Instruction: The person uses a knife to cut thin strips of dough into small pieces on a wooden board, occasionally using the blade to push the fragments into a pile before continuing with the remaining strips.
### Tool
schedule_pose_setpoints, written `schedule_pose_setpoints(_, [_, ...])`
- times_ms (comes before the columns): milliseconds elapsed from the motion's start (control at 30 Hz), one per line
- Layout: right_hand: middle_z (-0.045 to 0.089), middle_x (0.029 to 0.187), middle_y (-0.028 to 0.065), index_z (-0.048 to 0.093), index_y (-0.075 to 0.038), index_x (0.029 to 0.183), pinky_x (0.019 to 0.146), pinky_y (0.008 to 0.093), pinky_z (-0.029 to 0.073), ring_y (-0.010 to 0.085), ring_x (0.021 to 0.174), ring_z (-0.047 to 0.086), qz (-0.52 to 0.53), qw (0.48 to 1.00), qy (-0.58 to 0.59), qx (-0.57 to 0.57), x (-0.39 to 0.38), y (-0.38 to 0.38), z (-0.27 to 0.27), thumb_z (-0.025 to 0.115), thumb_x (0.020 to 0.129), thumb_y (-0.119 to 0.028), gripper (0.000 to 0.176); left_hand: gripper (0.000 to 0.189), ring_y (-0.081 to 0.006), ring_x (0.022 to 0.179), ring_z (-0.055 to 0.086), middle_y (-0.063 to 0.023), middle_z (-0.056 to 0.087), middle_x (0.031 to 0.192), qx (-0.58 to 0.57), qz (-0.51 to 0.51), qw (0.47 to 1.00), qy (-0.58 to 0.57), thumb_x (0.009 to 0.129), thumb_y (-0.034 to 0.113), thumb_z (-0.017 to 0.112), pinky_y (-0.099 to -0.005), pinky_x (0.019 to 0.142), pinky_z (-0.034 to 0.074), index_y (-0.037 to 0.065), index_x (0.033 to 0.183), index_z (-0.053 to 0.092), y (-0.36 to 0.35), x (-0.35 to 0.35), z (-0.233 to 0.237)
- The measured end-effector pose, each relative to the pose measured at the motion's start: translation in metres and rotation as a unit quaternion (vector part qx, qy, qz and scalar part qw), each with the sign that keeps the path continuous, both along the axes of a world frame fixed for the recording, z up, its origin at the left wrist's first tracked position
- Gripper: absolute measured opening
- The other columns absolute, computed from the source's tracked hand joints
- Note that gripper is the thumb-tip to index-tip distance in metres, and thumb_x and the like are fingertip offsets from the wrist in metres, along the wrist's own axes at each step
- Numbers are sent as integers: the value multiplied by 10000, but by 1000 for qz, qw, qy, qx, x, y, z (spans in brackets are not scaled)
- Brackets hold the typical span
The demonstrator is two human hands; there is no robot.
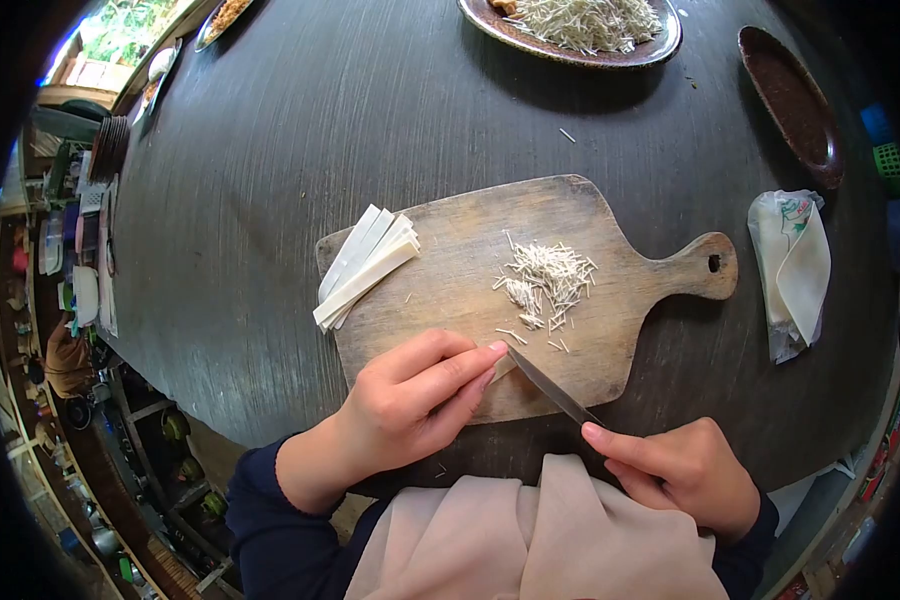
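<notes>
On a wooden cutting board (pixel 450 250) with a handle, my left hand (pixel 420 390) is closed, fingertips pressed together beside the knife tip. A pale strip (pixel 503 369) shows at those fingertips, mostly hidden beneath them. My right hand (pixel 680 470) grips a knife (pixel 555 388), its blade slanting over the board's near edge toward my left fingers. Just beyond the blade lies a loose heap of thin white shreds (pixel 550 280), with a few scattered around it. A stack of flat white strips (pixel 370 262) rests across the board's left edge.
At the far side stands a brown plate (pixel 570 55) heaped with white shreds. To the right are a long dark dish (pixel 792 108) and a plastic packet (pixel 792 270) with a folded white sheet. Another dish (pixel 220 22) sits far left on the dark table (pixel 240 260).
</notes>
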State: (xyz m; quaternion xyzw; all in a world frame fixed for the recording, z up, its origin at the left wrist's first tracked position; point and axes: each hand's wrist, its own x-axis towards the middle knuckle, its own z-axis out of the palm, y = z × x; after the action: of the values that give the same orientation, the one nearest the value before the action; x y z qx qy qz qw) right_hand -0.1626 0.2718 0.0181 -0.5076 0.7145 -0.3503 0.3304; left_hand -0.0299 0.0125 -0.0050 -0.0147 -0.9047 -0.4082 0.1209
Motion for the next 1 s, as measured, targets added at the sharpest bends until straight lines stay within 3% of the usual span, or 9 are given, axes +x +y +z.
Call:
schedule_pose_setpoints(100, [585,589,14,609,-151,1350,442,291,447,155,469,576,8,1000,-1,9,-1,0,1,704,807,-62,559,306,-161,692,628,-95,660,864,0,24,1000,-9,801,-76,719,-259,593,494,15,1093,732,3,0,0])
schedule_pose_setpoints(433, [570,568,15,616,-153,1345,439,287,447,147,460,571,6,1000,-8,11,-1,0,0,701,807,-60,552,306,-157,703,621,-90,647,878,-1,10,1000,-28,804,-79,715,-260,588,486,14,1095,728,2,0,2])
schedule_pose_setpoints(833, [536,543,3,614,-165,1351,428,284,442,133,446,558,10,1000,8,5,-1,0,-3,711,804,-69,564,311,-165,701,615,-93,639,885,3,11,1000,-24,803,-84,711,-261,594,486,13,1098,724,2,1,2])
schedule_pose_setpoints(933, [530,539,2,613,-167,1352,427,285,442,135,442,554,15,1000,7,8,-2,1,-3,711,806,-75,562,362,-205,730,639,-106,629,905,-13,-14,1000,-21,802,-77,702,-303,615,531,-15,1158,674,0,1,2])
schedule_pose_setpoints(1000, [526,537,2,612,-166,1354,426,286,441,134,443,554,14,1000,8,10,-2,0,-3,709,810,-81,559,324,-162,703,614,-90,637,881,-3,8,1000,-23,801,-90,709,-260,593,484,12,1108,721,3,1,1])
